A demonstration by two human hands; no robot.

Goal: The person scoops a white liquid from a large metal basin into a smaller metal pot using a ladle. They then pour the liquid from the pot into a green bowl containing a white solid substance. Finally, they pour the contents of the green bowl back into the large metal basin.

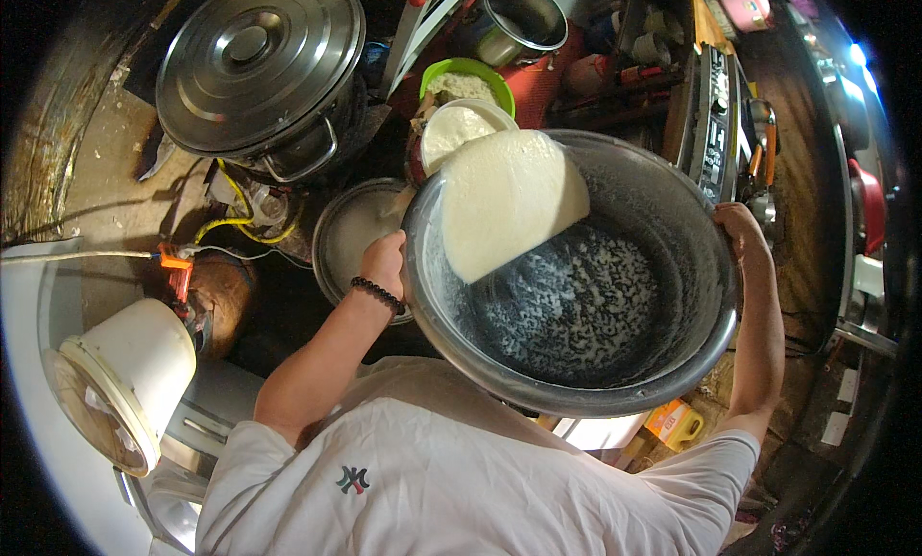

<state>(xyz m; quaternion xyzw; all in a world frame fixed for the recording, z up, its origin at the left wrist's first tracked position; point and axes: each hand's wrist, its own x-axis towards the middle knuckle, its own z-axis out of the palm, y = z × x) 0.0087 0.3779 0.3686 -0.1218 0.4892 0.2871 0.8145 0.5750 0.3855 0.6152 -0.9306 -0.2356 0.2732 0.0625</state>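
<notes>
Both of my hands hold a large dark round basin (504, 394) by its rim. My left hand (387, 266), with a dark bead bracelet at the wrist, grips the left side. On the right side, my right hand (736, 221) grips the rim, its fingers partly hidden. The basin is tilted away from me. A thick pale mass of dough or batter (515, 203) lies over its far left rim, and white residue coats the inner wall and bottom. Just beyond that rim is a round white container (461, 127) with pale contents, touching or overlapped by the mass.
A green bowl (468, 84) of pale crumbly stuff and a steel pot (522, 23) stand beyond. A large lidded steel stockpot (248, 73) is at upper left, a round pan (353, 232) beside my left hand. Yellow cord (238, 217), a white bucket (137, 376) and a yellow jug (677, 423) lie around.
</notes>
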